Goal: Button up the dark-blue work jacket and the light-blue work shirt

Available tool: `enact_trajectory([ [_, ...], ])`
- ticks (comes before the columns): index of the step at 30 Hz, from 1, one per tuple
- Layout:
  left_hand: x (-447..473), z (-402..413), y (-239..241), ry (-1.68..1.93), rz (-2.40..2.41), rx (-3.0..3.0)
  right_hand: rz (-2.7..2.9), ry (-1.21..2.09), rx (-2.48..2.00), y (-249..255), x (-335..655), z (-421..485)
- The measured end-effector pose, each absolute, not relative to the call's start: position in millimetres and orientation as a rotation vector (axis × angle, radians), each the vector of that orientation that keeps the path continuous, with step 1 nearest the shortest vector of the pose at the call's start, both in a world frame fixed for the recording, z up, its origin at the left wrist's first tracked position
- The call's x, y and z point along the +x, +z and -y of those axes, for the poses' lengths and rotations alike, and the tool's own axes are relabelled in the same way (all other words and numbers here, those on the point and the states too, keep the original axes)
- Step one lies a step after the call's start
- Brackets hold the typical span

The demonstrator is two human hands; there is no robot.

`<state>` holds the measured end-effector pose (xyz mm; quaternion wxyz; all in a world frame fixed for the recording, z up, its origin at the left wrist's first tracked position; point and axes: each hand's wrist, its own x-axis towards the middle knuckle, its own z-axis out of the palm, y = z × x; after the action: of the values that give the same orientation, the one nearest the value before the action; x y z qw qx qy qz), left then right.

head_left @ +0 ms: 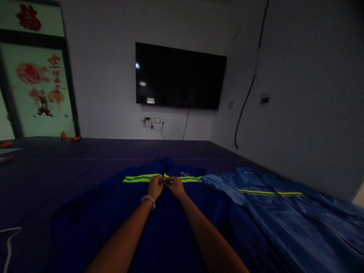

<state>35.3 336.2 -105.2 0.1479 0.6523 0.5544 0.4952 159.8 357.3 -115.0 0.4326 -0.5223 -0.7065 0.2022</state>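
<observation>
A dark blue work jacket (113, 208) lies spread out in front of me, its collar at the far end and a yellow-green reflective stripe across the chest. My left hand (156, 187), with a pale scrunchie (148, 201) at the wrist, pinches the jacket's front edge at the stripe. Close beside it, my right hand (175, 185) grips the opposite front edge. Both sets of fingers are closed near the centre opening, almost touching. Whatever small fastening lies between the fingertips is too dark and small to make out.
A lighter blue work jacket (273, 212) with a thin yellow stripe lies at the right, against the dark jacket's sleeve. A white cable (10, 242) is at the lower left. Small orange objects (63, 135) stand near the door. A television (180, 77) hangs on the wall.
</observation>
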Motion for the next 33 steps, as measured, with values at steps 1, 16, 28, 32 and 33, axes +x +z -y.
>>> enact_trajectory([
  [1, 35.3, -336.4, -105.4, 1.425, -1.595, 1.875, 1.765, 0.503, -1.303, -114.8, 159.9, -357.1],
  [16, 37.0, -337.3, -103.5, 1.401, -1.624, 1.864, 1.763, 0.469, -1.344, -113.1, 158.9, -354.9],
  [28, 35.6, -340.4, -105.1, 1.451, -1.547, 1.788, 1.756, 0.45, -1.334, -112.7, 158.6, -355.8],
  [32, 35.8, -338.9, -103.5, 1.47, -1.488, 1.748, 1.752, 0.442, -1.337, -113.0, 159.1, -357.2],
  [33, 36.1, -338.4, -103.0, 1.468, -1.47, 1.738, 1.754, 0.441, -1.339, -113.1, 159.3, -357.4],
])
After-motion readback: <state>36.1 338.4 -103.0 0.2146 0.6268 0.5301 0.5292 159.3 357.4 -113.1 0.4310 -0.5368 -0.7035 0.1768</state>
